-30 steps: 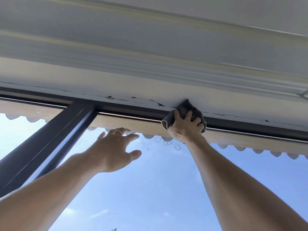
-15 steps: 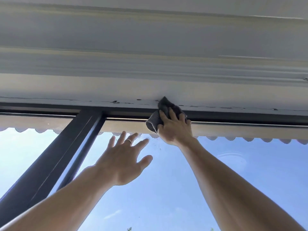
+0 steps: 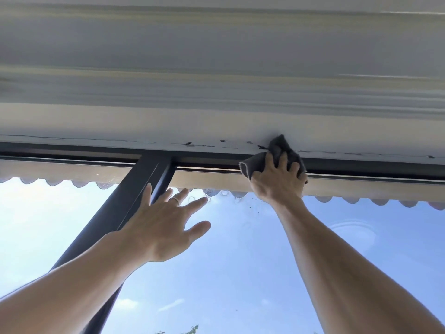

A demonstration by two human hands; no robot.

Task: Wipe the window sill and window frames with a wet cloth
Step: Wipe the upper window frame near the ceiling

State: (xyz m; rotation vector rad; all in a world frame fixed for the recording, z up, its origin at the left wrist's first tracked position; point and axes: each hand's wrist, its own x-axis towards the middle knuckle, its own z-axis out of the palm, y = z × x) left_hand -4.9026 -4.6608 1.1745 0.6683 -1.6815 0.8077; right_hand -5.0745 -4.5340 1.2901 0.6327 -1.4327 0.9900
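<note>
The right hand (image 3: 277, 182) is bunching the dark cloth (image 3: 277, 150) in a closed grip and pressing it up against the top window frame (image 3: 212, 160), far overhead. This frame is running long from left to right, so I think the wiping must follow that line. The left hand (image 3: 163, 227) is spreading wide, holding nothing, near the upright bar (image 3: 134, 191).

The cloth (image 3: 274, 155) is on the top frame (image 3: 361, 168), under the right hand (image 3: 277, 182). The left hand (image 3: 161, 227) is lower, to its left, just right of the upright bar (image 3: 134, 201). The awning (image 3: 337, 189) hangs behind the glass (image 3: 240, 261).
</note>
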